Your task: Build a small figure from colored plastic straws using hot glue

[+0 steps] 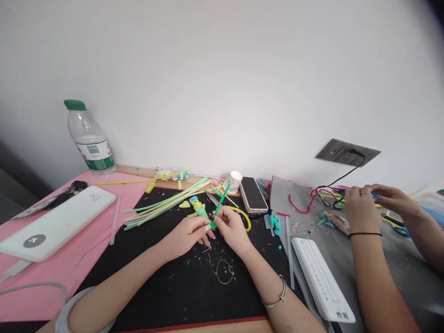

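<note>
A bright green pipe cleaner (222,200) stands up from between my hands, its lower end bent sideways at the fingertips. My left hand (189,235) pinches that lower end with thumb and forefinger, the other fingers loosely curled below. My right hand (234,230), closed, grips the same pipe cleaner just beside it. Right behind my left fingers lies a twisted figure of yellow, blue and mint pipe cleaner (198,206). A bundle of pastel pipe cleaners (163,209) spreads to the left, and a thick yellow loop (247,217) curves behind my right hand.
A paper cup (233,181) and a phone (254,194) stand behind my hands. On the left are a white power bank (65,219) and a plastic bottle (92,143). A rubber band (225,272) lies on the black mat. Another person's hands (364,210) work at right, beyond a second power bank (322,280).
</note>
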`<action>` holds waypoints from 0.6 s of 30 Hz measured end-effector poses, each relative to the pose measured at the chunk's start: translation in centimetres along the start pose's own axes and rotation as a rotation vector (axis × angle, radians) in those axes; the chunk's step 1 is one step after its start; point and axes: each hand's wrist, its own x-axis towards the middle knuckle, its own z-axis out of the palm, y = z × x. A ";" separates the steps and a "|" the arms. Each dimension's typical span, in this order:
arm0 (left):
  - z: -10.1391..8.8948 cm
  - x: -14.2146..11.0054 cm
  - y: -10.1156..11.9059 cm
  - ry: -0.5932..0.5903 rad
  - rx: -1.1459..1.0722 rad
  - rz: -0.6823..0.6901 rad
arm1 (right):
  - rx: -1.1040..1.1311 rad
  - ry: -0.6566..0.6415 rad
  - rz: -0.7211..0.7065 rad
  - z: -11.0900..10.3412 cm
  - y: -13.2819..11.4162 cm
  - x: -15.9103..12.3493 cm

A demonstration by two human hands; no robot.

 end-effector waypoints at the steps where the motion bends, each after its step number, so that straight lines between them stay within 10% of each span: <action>1: 0.0 0.0 0.0 0.006 -0.011 -0.006 | 0.003 -0.001 -0.003 0.0 0.0 0.0; 18: 0.0 -0.3 1.3 0.043 0.155 0.085 | 0.335 -0.124 0.136 -0.1 -0.3 -0.1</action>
